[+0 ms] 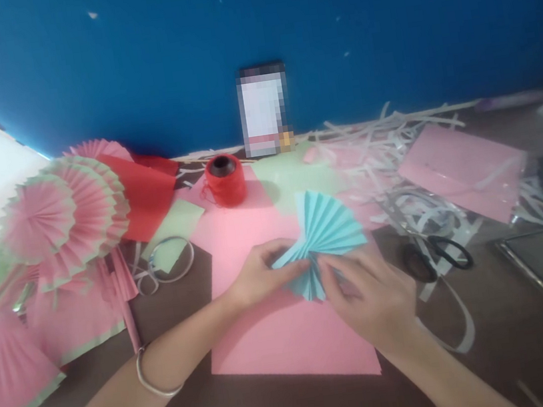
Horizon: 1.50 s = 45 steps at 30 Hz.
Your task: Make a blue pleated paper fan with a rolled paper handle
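A light-blue pleated paper fan (332, 222) is held up over a pink sheet of paper (290, 335). My left hand (265, 271) pinches the fan at its left side, thumb across the gathered folds near the middle. My right hand (372, 290) is closed at the fan's centre, its thumb and fingertips at the folds; whether it grips the paper itself or something small there is hidden. Above the fan the pleats spread wide, and a shorter pleated part hangs below the hands. Just behind stands a spool of red ribbon or thread (225, 183).
Pink-and-green pleated rosettes (75, 211) pile up at the left, beside red paper (148, 187). Black-handled scissors (434, 261) lie at the right among paper strips (370, 149). A pink packet (463, 166) lies behind them. A phone (263, 110), blurred out, leans on the blue wall (155, 58).
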Each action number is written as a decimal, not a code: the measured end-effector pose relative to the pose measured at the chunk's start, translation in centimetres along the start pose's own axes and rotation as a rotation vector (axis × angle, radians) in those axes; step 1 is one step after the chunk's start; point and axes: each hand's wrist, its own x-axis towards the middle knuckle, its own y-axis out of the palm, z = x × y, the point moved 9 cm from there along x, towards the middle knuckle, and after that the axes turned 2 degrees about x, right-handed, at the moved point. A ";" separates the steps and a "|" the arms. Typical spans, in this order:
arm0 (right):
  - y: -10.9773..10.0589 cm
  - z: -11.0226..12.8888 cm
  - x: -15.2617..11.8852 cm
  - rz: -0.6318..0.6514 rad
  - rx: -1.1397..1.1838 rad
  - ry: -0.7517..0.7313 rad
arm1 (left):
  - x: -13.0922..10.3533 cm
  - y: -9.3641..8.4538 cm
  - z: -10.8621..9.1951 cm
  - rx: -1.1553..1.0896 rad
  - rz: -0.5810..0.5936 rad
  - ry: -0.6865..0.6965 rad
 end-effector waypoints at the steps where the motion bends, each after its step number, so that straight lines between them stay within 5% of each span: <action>1: 0.0 0.0 0.0 0.002 0.000 0.001 | 0.0 0.0 0.0 -0.007 0.000 -0.002; 45: -0.3 0.7 0.2 0.021 0.039 0.022 | -0.1 0.4 -0.9 0.067 0.001 0.109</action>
